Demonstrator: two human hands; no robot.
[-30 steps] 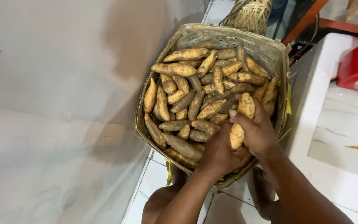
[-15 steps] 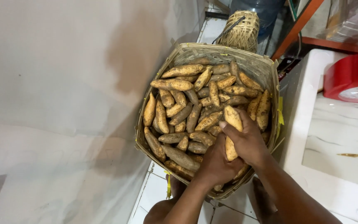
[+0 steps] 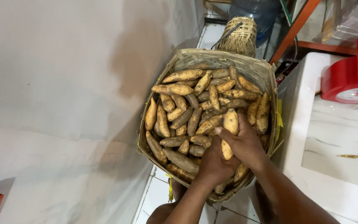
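1. Right hand (image 3: 247, 143): grip closed around one pale yellow sweet potato (image 3: 229, 128), held upright at the near right of the basket.
2. Left hand (image 3: 214, 164): fingers curled against the lower end of the same sweet potato, touching the right hand.
3. Woven basket (image 3: 266, 76): filled with a heap of sweet potatoes (image 3: 187, 112), standing on the tiled floor (image 3: 156, 195) beside a white wall (image 3: 63, 83).
4. White marble surface (image 3: 336, 137): carries a red scale (image 3: 347, 81).
5. Small woven basket (image 3: 241, 37): behind the large one.

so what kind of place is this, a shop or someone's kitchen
Probably a small produce shop or market stall: a woven basket heaped with sweet potatoes, and a red weighing scale on the white counter.
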